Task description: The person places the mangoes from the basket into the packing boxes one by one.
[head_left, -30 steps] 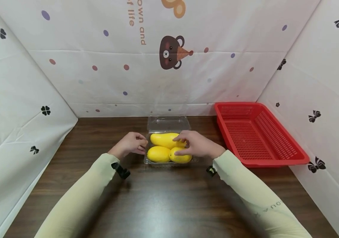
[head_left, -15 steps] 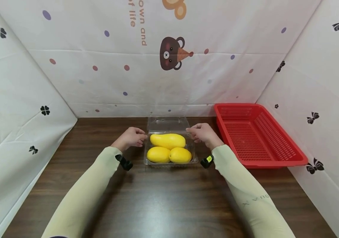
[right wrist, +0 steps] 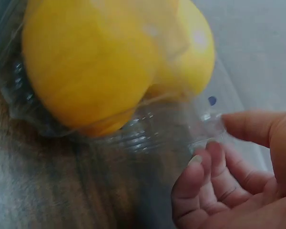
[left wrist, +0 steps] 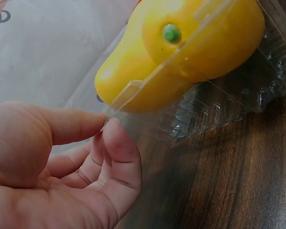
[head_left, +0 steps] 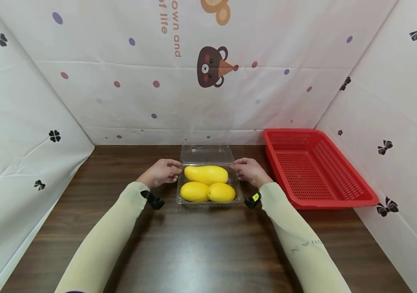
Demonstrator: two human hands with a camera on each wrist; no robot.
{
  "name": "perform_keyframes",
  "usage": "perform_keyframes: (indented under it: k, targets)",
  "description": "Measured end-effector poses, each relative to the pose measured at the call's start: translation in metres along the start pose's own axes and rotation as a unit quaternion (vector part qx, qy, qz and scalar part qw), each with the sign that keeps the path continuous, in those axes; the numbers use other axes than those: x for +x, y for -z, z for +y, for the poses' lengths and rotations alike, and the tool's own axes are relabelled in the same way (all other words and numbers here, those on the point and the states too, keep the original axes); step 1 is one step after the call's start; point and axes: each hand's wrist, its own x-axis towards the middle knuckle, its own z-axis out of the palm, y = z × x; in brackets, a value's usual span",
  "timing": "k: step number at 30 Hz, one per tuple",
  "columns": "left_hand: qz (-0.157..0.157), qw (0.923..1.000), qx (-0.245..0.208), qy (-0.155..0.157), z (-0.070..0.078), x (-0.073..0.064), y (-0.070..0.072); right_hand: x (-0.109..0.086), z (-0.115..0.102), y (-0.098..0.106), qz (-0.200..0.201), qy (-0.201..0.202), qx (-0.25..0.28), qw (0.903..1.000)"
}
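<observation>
A clear plastic clamshell box (head_left: pixel 209 202) lies on the table, its lid (head_left: pixel 206 154) folded back toward the wall. Inside sit a long, curved yellow fruit (head_left: pixel 206 174) and two rounder, mango-like yellow ones, (head_left: pixel 194 191) at left front and the other yellow fruit (head_left: pixel 221 192) at right front. My left hand (head_left: pixel 162 171) pinches the box's rim at the back left corner; in the left wrist view its thumb and forefinger meet at the plastic edge. At the back right corner, my right hand (head_left: pixel 250 169) holds the plastic edge between thumb and curled fingers.
To the right stands a red perforated plastic basket (head_left: pixel 303 173), close to the right forearm. Patterned white sheets (head_left: pixel 179 101) wall off the back and both sides of the dark wooden table (head_left: pixel 193 252).
My right hand has left the right front fruit and moved back to the box's back right corner, then down slightly. The left hand stays near the left rim. The fruits have stayed put.
</observation>
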Motion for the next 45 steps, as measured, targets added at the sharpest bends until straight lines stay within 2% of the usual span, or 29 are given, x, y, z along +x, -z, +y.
perform_keyframes:
  k: [5, 17, 24, 31, 35, 45]
  targets:
    - [0.011, 0.9998, -0.015, -0.006, 0.004, -0.001, -0.001, 0.005, 0.0, 0.0, -0.004, 0.017, 0.012, 0.9998]
    - [0.021, 0.9992, -0.024, -0.022, 0.007, 0.003, -0.002, 0.006, -0.003, 0.006, -0.019, -0.006, 0.066, 0.9976]
    - [0.034, 0.9988, -0.027, -0.022, -0.002, 0.001, -0.007, 0.004, 0.006, 0.0, -0.012, 0.017, 0.065, 0.9977]
    - [0.042, 0.9978, -0.049, -0.016, -0.016, -0.004, -0.013, 0.001, 0.02, -0.005, -0.014, 0.019, 0.066, 0.9975]
    - [0.048, 0.997, -0.053, -0.031, -0.019, -0.006, -0.016, -0.002, 0.022, -0.006, -0.018, 0.023, 0.079, 0.9965]
    - [0.067, 0.9942, -0.043, -0.073, -0.013, -0.01, -0.019, -0.001, 0.019, -0.006, -0.035, 0.056, 0.097, 0.9931]
